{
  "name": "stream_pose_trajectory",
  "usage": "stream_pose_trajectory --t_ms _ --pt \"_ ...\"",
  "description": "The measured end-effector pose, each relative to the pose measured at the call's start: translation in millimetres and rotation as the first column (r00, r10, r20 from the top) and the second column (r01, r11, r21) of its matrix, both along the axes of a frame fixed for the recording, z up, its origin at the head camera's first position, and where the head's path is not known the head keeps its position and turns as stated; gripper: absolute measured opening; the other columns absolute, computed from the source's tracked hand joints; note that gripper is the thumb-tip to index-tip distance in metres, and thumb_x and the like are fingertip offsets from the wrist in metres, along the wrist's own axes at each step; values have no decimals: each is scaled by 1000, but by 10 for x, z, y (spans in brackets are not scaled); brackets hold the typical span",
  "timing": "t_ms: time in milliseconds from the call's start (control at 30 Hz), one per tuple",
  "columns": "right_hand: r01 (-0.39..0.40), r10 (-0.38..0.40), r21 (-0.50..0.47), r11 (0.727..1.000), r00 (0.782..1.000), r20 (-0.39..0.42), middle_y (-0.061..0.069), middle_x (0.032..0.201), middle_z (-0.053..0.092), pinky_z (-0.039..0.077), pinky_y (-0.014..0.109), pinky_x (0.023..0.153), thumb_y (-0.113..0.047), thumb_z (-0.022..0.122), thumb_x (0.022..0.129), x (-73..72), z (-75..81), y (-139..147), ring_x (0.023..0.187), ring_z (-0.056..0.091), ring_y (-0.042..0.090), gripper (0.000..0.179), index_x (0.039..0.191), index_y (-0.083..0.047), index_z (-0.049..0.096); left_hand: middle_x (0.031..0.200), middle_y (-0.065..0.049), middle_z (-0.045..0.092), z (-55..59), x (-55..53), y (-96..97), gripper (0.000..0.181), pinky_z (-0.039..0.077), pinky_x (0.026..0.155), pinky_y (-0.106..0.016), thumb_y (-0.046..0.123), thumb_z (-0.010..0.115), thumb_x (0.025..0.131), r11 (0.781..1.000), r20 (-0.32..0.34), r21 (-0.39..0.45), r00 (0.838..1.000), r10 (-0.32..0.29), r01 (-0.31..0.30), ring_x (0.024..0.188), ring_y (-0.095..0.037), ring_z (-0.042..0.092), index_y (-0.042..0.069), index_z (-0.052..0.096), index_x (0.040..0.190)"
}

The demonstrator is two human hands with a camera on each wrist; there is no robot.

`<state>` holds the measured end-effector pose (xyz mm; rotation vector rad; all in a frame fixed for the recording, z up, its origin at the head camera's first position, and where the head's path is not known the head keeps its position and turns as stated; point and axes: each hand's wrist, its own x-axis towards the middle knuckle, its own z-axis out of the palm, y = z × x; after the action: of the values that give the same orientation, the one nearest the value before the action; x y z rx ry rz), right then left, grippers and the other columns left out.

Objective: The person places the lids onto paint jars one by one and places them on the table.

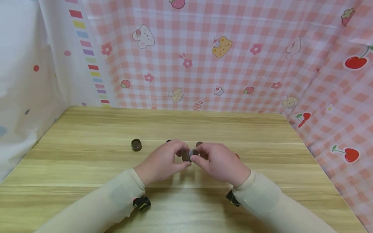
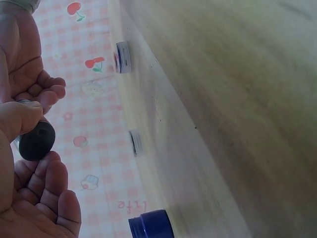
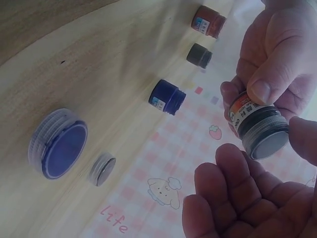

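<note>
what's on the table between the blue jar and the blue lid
In the right wrist view, only bare wood of the table lies between the blue jar and the blue lid.

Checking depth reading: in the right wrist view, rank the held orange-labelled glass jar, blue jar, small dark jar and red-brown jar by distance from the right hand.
1. Orange-labelled glass jar: at the fingertips of the right hand.
2. Blue jar: on the table, left.
3. Small dark jar: further up the row.
4. Red-brown jar: far end, top.
</note>
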<state>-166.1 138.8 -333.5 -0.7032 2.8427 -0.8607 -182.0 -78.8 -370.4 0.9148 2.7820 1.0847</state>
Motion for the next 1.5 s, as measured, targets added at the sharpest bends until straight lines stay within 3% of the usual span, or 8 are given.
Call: stream_pose_trajectory --t_ms 233,433,600,800,933,1167,1333,1500 --pt "-27 26 -48 998 1000 -8 -3 99 76 57 28 75 -27 72 101 -20 -33 -16 85 68 7 30 126 -8 70 111 6 66 -23 -1 -1 26 55 95 -36 22 80 93 1000 -23 1 1000 -8 8 103 -11 60 15 67 116" --pt "-95 93 -100 990 995 -16 -8 103 75 57 26 80 -23 74 100 -25 -45 2 90 69 5 18 117 -17 73 111 6 66 -23 4 -1 27 55 95 -36 22 79 94 1000 -25 2 1000 -18 18 103 -11 60 15 67 117" --pt "-135 135 -62 989 991 -19 -8 108 74 60 36 88 -17 76 97 -18 -29 21 95 69 7 24 121 -17 71 113 6 67 -15 10 2 30 54 96 -35 23 80 93 1000 -17 -6 1000 -8 8 104 -11 60 15 67 119" --pt "-94 95 -53 994 995 30 -7 99 73 57 28 78 -23 72 101 -13 -24 17 86 67 4 16 115 -15 70 111 7 67 -13 15 3 28 54 96 -36 23 80 94 1000 -12 11 1000 -15 15 104 -11 60 16 68 118" --pt "-81 82 -54 995 996 22 -6 94 74 56 25 72 -27 71 102 -12 -36 14 81 66 4 16 111 -13 71 108 8 65 -21 10 2 25 55 97 -37 24 79 94 1000 -7 20 1000 -18 18 104 -10 59 17 67 115" --pt "-92 90 -73 993 996 -22 -1 103 76 62 38 82 -23 74 100 5 -55 16 92 70 8 42 135 -5 60 113 5 68 -25 10 -3 29 55 96 -37 24 79 94 1000 -21 23 1000 -7 8 104 -11 61 15 68 118" --pt "-120 117 -64 991 992 -42 -1 105 75 61 37 81 -14 76 97 10 -55 22 90 71 9 33 127 -10 62 111 5 68 -34 6 -14 28 54 95 -36 22 79 93 1000 -32 23 999 -9 9 103 -11 60 15 68 119" --pt "-74 74 -44 996 997 11 -4 94 75 57 27 72 -21 74 99 5 -46 14 81 68 6 23 118 -12 65 111 6 67 -38 4 -17 27 55 96 -37 22 79 94 999 -37 27 999 -21 22 103 -11 60 15 68 117"
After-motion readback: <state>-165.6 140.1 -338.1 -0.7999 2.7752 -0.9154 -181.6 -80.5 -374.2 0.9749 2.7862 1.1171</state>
